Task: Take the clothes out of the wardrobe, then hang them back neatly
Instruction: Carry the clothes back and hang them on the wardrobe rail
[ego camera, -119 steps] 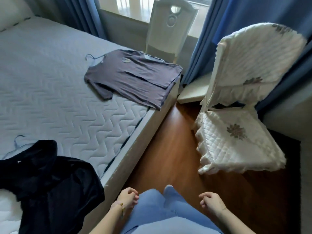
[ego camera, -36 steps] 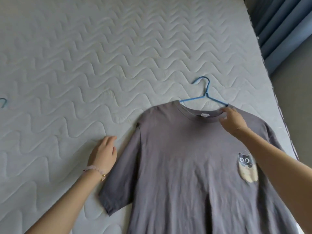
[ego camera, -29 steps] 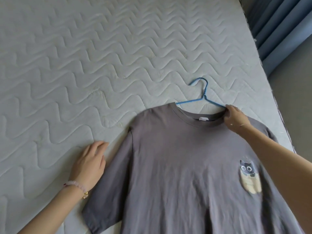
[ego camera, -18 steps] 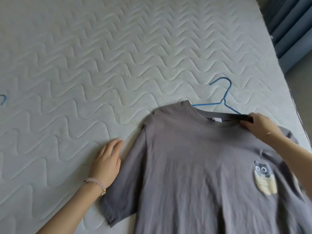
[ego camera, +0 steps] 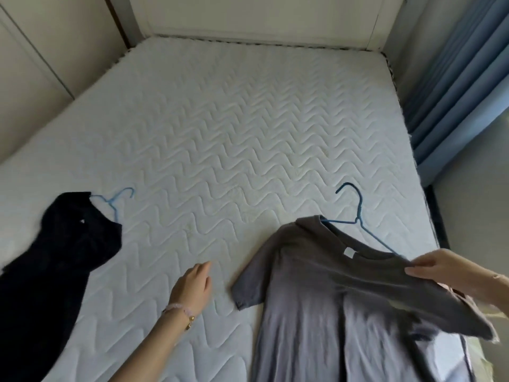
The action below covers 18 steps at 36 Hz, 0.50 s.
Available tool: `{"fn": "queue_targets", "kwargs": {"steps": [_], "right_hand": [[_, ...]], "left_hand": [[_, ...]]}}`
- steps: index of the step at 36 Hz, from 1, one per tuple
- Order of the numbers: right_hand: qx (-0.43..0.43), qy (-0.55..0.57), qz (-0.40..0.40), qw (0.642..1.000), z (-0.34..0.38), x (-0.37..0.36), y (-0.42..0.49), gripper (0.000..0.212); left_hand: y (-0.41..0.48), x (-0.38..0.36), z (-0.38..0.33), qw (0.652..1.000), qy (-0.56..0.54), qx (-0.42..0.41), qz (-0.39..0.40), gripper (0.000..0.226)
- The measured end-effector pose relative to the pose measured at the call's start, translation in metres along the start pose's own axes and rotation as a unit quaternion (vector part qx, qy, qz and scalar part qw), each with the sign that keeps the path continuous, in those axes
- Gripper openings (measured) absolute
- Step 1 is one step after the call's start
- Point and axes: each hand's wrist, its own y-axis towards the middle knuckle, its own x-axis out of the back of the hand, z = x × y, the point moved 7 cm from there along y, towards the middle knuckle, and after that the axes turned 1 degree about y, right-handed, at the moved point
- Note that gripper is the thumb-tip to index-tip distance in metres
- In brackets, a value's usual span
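Note:
A grey T-shirt (ego camera: 330, 299) lies on the white quilted mattress (ego camera: 234, 139), on a blue wire hanger (ego camera: 358, 216) whose hook points away from me. My right hand (ego camera: 438, 268) pinches the shirt's right shoulder and lifts that side off the bed. My left hand (ego camera: 192, 285) rests flat on the mattress with straight fingers, a short way left of the shirt's sleeve. A black garment (ego camera: 55, 266) on a second blue hanger (ego camera: 118, 201) lies at the left edge.
Blue curtains (ego camera: 462, 92) hang along the right of the bed. A pale headboard (ego camera: 261, 17) closes the far end, and cream wardrobe panels (ego camera: 33, 64) stand at the left. Bare mattress stretches between and beyond the two garments.
My right hand has raised the shirt's right shoulder off the bed. My left hand has slid away from the sleeve. The view has pulled back, bringing the black garment into sight.

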Motion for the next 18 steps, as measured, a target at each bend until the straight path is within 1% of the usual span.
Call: {"fn": "queue_targets", "kwargs": {"steps": [3,6,8,10,13,15,18], "right_hand": [[0.007,0.036,-0.009,0.999,0.033,-0.016,-0.052,0.022],[0.068,0.059,-0.076,0.993,0.075,-0.031,-0.096,0.02],[0.1,0.072,-0.095,0.988,0.103,-0.043,-0.122,0.019],[0.138,0.071,-0.107,0.982,0.13,-0.052,-0.142,0.018],[0.186,0.053,-0.092,0.977,0.175,-0.068,-0.173,0.019],[0.224,0.033,-0.079,0.971,0.205,-0.079,-0.194,0.021],[0.273,0.012,-0.073,0.959,0.248,-0.096,-0.224,0.021]], "left_hand": [[-0.065,0.02,0.013,0.999,-0.013,0.045,0.017,0.033],[-0.134,0.022,0.025,0.996,-0.041,0.074,0.03,0.03],[-0.182,0.018,0.034,0.992,-0.066,0.101,0.037,0.031],[-0.23,0.01,0.042,0.984,-0.094,0.135,0.063,0.031],[-0.301,-0.003,0.055,0.971,-0.134,0.173,0.1,0.028],[-0.344,-0.007,0.069,0.967,-0.132,0.196,0.092,0.025],[-0.399,-0.02,0.099,0.956,-0.146,0.245,0.072,0.028]]}}
